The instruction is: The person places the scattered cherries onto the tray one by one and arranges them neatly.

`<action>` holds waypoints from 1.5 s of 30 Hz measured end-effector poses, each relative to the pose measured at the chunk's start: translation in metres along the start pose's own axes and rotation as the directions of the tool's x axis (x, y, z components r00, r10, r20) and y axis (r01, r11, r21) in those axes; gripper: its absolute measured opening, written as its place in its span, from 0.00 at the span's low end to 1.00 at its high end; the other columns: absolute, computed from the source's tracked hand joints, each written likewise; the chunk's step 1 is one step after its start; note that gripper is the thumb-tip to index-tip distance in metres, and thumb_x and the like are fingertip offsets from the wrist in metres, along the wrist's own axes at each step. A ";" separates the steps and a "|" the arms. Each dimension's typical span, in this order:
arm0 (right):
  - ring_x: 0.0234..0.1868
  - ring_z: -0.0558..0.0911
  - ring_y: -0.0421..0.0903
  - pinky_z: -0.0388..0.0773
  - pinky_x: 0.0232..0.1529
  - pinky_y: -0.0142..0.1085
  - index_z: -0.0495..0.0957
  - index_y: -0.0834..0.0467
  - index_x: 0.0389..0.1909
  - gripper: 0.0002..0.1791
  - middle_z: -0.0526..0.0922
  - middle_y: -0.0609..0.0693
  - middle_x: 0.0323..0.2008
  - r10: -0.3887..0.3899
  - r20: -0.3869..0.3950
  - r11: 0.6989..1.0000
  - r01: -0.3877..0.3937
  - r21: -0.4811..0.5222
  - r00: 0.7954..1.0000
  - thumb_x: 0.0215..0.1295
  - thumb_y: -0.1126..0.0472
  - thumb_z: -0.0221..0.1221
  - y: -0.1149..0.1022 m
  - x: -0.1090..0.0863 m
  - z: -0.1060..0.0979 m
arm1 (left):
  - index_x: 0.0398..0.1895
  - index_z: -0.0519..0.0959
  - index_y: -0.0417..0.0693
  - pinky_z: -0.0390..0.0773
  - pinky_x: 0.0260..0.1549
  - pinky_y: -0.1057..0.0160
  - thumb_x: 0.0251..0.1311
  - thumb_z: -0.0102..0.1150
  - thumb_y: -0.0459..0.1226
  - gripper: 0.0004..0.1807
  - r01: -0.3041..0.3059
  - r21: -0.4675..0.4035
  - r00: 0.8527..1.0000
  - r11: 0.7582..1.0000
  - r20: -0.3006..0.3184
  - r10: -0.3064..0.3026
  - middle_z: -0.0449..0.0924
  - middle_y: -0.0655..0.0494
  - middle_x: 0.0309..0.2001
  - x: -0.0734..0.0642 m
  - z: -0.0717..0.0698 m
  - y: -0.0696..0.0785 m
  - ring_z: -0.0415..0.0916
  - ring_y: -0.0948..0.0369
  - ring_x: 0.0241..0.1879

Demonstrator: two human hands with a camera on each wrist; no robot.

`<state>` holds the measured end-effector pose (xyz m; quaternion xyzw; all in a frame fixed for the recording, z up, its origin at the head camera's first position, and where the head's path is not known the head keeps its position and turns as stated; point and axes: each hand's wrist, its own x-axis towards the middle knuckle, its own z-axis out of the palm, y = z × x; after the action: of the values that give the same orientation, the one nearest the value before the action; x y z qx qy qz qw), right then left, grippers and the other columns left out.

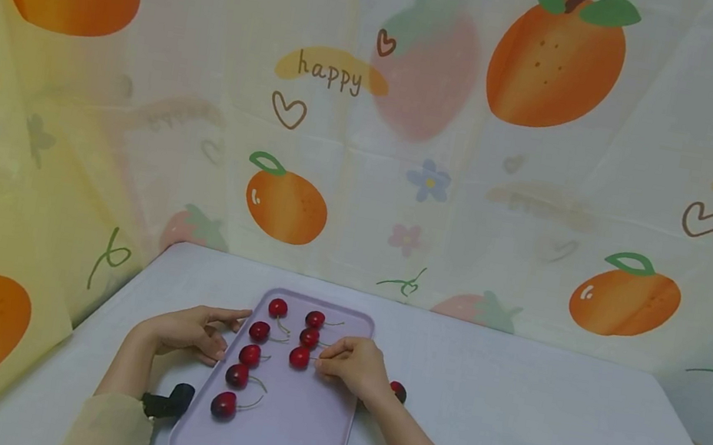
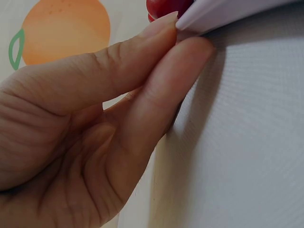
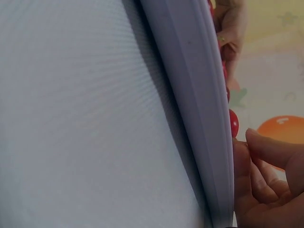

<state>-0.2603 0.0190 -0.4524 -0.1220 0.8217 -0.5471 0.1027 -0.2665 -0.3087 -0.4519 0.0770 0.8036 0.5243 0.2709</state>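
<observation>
A lilac tray (image 1: 289,430) lies on the table, bearing two columns of dark red cherries with stems. Several cherries form the left column, from a top cherry (image 1: 277,308) down to a bottom one (image 1: 224,405). The right column has three. My right hand (image 1: 356,366) is over the tray's right side, thumb and forefinger pinching the stem of the lowest cherry (image 1: 299,357) there. At the left rim, my left hand (image 1: 188,330) grips the tray's edge (image 2: 228,14) between thumb and finger, seen closely in the left wrist view.
Another cherry (image 1: 397,391) lies on the white table (image 1: 505,433) right of the tray, partly hidden by my right wrist. A fruit-patterned curtain (image 1: 364,177) hangs behind the table and along its left side. Black wrist cameras (image 1: 169,401) sit on both wrists.
</observation>
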 end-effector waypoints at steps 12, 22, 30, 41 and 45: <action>0.24 0.83 0.39 0.84 0.31 0.32 0.85 0.64 0.32 0.09 0.89 0.57 0.27 0.009 0.021 1.000 -0.009 0.016 1.000 0.53 0.63 0.71 -0.004 0.000 -0.002 | 0.77 0.55 0.45 0.87 0.41 0.62 0.56 0.65 0.30 0.45 0.000 0.001 1.000 1.000 -0.006 0.000 0.63 0.40 0.60 0.000 0.000 0.001 0.78 0.60 0.38; 0.27 0.87 0.42 0.85 0.34 0.33 0.85 0.62 0.36 0.12 0.90 0.55 0.31 0.028 -0.008 1.000 -0.028 0.002 1.000 0.53 0.60 0.71 -0.001 0.002 -0.014 | 0.77 0.55 0.45 0.87 0.41 0.63 0.56 0.64 0.29 0.45 0.000 0.006 1.000 1.000 -0.005 0.000 0.63 0.40 0.60 -0.002 0.000 0.002 0.77 0.60 0.38; 0.32 0.86 0.41 0.85 0.38 0.33 0.85 0.62 0.39 0.12 0.89 0.55 0.34 0.004 -0.039 1.000 -0.004 0.001 0.999 0.56 0.61 0.70 0.004 0.003 -0.027 | 0.77 0.56 0.46 0.87 0.40 0.63 0.56 0.64 0.29 0.44 0.004 0.009 1.000 1.000 -0.011 -0.004 0.63 0.41 0.60 -0.002 0.000 0.001 0.77 0.60 0.38; 0.34 0.84 0.39 0.81 0.37 0.29 0.85 0.63 0.39 0.10 0.89 0.58 0.36 0.009 -0.108 1.000 -0.007 0.012 0.994 0.56 0.65 0.68 0.008 0.001 -0.045 | 0.77 0.56 0.45 0.87 0.40 0.63 0.56 0.65 0.30 0.45 0.005 0.003 1.000 1.000 -0.003 -0.005 0.63 0.41 0.60 -0.002 0.001 0.000 0.77 0.60 0.38; 0.34 0.84 0.37 0.80 0.37 0.27 0.85 0.64 0.39 0.10 0.89 0.59 0.37 0.017 -0.122 1.000 -0.014 0.026 0.992 0.56 0.65 0.68 0.014 0.002 -0.051 | 0.77 0.56 0.44 0.87 0.40 0.62 0.56 0.65 0.29 0.45 -0.008 0.004 1.000 1.000 0.002 0.008 0.63 0.40 0.60 -0.001 0.001 0.000 0.77 0.60 0.38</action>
<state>-0.2789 0.0678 -0.4456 -0.0804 0.8205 -0.5629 0.0580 -0.2655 -0.3086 -0.4518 0.0815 0.8041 0.5236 0.2694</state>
